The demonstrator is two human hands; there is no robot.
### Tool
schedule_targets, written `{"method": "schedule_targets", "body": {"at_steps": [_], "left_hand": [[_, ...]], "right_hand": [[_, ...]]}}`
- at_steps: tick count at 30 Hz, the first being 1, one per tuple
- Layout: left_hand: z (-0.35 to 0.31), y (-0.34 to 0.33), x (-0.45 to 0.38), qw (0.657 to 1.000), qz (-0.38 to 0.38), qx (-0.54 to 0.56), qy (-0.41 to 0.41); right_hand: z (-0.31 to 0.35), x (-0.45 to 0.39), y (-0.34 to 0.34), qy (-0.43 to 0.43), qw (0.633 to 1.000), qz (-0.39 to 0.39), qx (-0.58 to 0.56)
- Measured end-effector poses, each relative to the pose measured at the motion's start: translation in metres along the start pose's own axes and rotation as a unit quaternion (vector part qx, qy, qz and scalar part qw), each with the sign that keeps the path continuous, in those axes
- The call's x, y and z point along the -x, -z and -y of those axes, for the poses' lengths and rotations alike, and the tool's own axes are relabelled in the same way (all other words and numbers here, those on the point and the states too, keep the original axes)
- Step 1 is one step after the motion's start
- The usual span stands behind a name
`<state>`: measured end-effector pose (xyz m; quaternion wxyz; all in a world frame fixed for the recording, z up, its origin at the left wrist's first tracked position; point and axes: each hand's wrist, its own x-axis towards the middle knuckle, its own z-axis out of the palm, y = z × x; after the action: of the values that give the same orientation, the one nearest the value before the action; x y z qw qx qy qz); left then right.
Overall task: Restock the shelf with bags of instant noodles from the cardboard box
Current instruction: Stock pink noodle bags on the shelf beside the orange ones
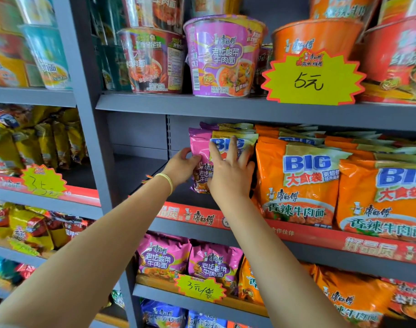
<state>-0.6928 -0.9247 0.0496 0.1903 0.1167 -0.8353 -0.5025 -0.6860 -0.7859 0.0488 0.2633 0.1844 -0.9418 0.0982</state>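
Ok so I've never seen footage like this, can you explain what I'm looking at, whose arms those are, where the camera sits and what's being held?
There is no machine here: the arms belong to a person stocking a shop shelf. The one picture comes from a camera worn on their head, looking forward and down. The left hand has its grip on a purple noodle bag standing on the middle shelf. The right hand lies with spread fingers against an orange noodle bag marked BIG right beside it. More orange bags fill the shelf to the right, noodle bowls stand above, and yellow price tags hang on the edges. The cardboard box is not in view.
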Motion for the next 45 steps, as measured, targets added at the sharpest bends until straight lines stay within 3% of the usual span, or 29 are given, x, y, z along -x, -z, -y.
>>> {"method": "schedule_targets", "body": {"at_steps": [10, 13, 18, 20, 24, 27, 32, 34, 37, 40, 45], "left_hand": [[-0.002, 0.004, 0.012, 0.999, -0.028, 0.034, -0.03], [-0.005, 0.016, 0.022, 0.993, -0.093, 0.042, -0.052], [0.009, 0.083, 0.097, 0.963, -0.215, 0.079, -0.138], [0.039, 0.121, 0.139, 0.955, -0.26, 0.064, -0.128], [0.138, 0.21, 0.237, 0.927, -0.375, 0.002, 0.032], [0.221, 0.273, 0.344, 0.888, -0.403, -0.099, 0.197], [0.311, 0.329, 0.542, 0.762, -0.466, -0.184, 0.411], [0.337, 0.339, 0.607, 0.707, -0.486, -0.205, 0.472], [0.372, 0.349, 0.678, 0.652, -0.495, -0.215, 0.533], [0.4, 0.352, 0.718, 0.627, -0.474, -0.227, 0.576], [0.432, 0.351, 0.746, 0.609, -0.422, -0.228, 0.631]], "right_hand": [[0.007, 0.013, 0.007, 0.009, 0.992, -0.125, -0.003], [0.013, 0.018, 0.01, 0.072, 0.969, -0.198, -0.127], [0.058, 0.034, 0.011, 0.175, 0.908, -0.11, -0.364], [0.1, 0.045, 0.002, 0.224, 0.874, -0.039, -0.429], [0.224, 0.097, -0.026, 0.328, 0.796, 0.122, -0.494], [0.331, 0.167, -0.051, 0.406, 0.744, 0.237, -0.475], [0.48, 0.321, -0.07, 0.539, 0.631, 0.396, -0.392], [0.524, 0.381, -0.068, 0.576, 0.584, 0.436, -0.371], [0.575, 0.458, -0.066, 0.613, 0.53, 0.484, -0.33], [0.612, 0.517, -0.075, 0.629, 0.508, 0.519, -0.277], [0.65, 0.58, -0.108, 0.64, 0.529, 0.537, -0.151]]}}
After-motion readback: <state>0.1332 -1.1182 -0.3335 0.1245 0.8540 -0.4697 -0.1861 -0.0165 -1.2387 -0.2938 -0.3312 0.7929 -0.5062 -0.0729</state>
